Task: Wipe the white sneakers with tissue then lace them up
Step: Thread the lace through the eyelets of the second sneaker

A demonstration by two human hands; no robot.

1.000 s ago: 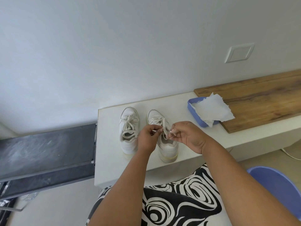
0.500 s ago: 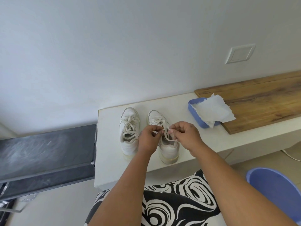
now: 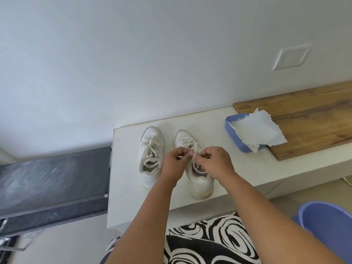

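Pinching the cream lace (image 3: 194,164) of the scuffed right sneaker (image 3: 198,174), left hand (image 3: 174,163) and right hand (image 3: 214,161) both close on it; left sneaker (image 3: 150,159) tied.

No readable text, label, brand, number or sign is showing anywhere in the head view.
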